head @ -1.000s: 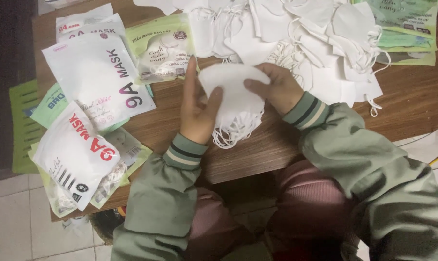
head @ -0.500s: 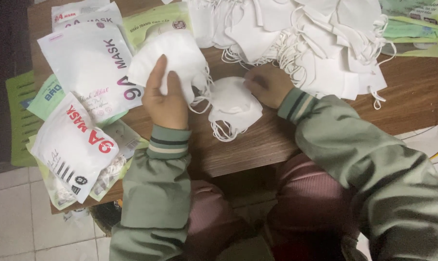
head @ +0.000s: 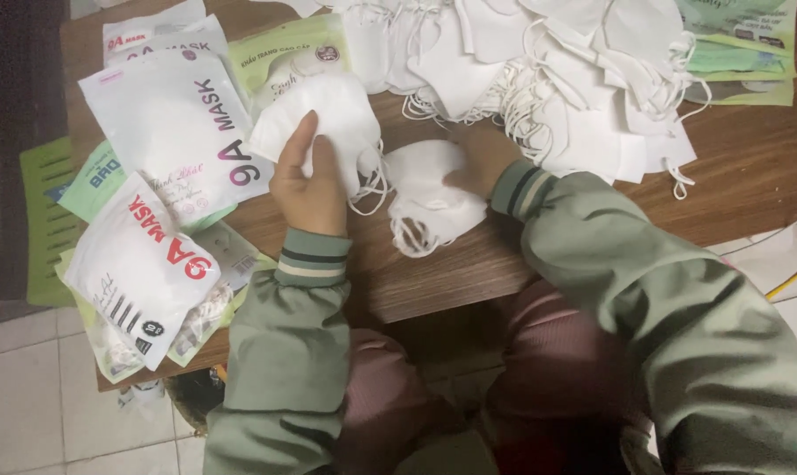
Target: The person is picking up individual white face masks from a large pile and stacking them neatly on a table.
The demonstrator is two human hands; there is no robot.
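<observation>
The left hand (head: 308, 186) had its grip closed on a white mask (head: 323, 119), thumb on the front and fingers behind, and held it up over the table (head: 750, 176). The ear loops of this mask hung down at its right side. The right hand (head: 482, 158) lay flat on a second mask (head: 429, 195), which rested on the table just beside the first one; the fingers were pressed on it, but I could not tell if they gripped it. Its loops lay loose at the lower edge.

Behind both hands, along the far edge of the table, a big pile of white masks (head: 574, 79) was spread, with many loops tangled. At the far right corner some flat green packets (head: 741, 44) lay partly under the pile.

To the left of the left hand lay a large white pouch (head: 169, 132), rectangular, with dark and pink letters down its right side. More white pouches (head: 152, 35) showed behind it, and a pale green packet (head: 284, 57) with a round label lay between them and the held mask. Nearer to the person, another white pouch (head: 139, 268) with red letters lay tilted over the table corner, on top of thin green packets (head: 90, 180). A green slatted thing (head: 46, 220) stood at the left side of the table, over the tiled floor (head: 29, 405).
</observation>
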